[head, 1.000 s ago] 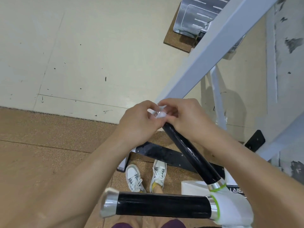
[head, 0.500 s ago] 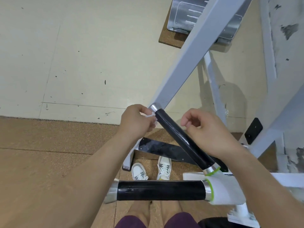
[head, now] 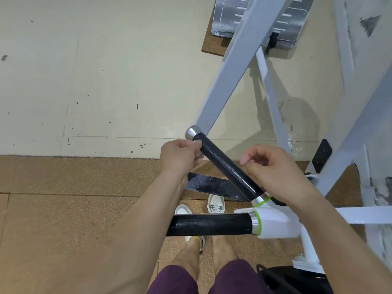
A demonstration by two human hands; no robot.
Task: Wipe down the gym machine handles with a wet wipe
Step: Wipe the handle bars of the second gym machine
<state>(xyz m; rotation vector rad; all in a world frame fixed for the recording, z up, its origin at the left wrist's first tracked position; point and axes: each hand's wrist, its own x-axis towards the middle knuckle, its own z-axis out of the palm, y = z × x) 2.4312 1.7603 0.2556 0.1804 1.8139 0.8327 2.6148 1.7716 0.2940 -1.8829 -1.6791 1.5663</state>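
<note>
Two black handles branch from a white joint of the gym machine. The angled handle rises up-left to a silver end cap; the level handle points left below it. My left hand pinches a small white wet wipe against the left side of the angled handle, just below the cap. My right hand hovers to the right of that handle, fingers loosely curled and holding nothing.
A white sloping frame beam runs up to the right above the handles. More white frame tubes stand at right. A dark base plate lies by my white shoes on the cork floor. A metal footplate sits at top.
My hands have separated: the right let go of the wipe and drew back to the right of the angled handle. The left keeps the wipe near the capped end.
</note>
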